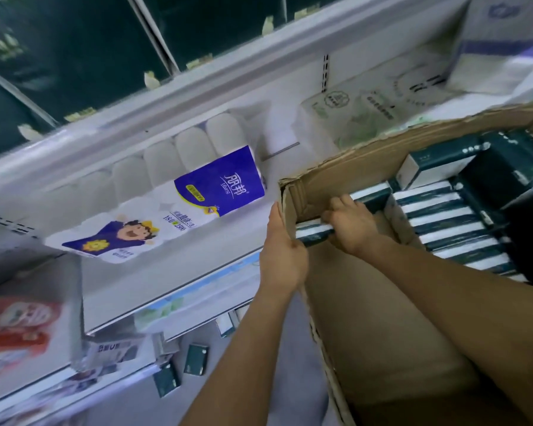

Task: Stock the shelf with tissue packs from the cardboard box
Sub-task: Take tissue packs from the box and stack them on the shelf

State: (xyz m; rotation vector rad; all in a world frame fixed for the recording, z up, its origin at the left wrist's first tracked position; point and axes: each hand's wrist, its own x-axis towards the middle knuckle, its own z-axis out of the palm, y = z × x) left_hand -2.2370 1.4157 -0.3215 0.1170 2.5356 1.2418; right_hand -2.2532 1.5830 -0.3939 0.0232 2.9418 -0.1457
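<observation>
Teal tissue pack in right grip

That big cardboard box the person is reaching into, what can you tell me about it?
The cardboard box is brown corrugated card, open at the top, its rim torn and ragged. Dark green-and-white tissue packs stand in rows at its far side; the near part shows bare bottom. The left hand grips its corner rim from outside; the right hand reaches inside, gripping one pack.
</observation>
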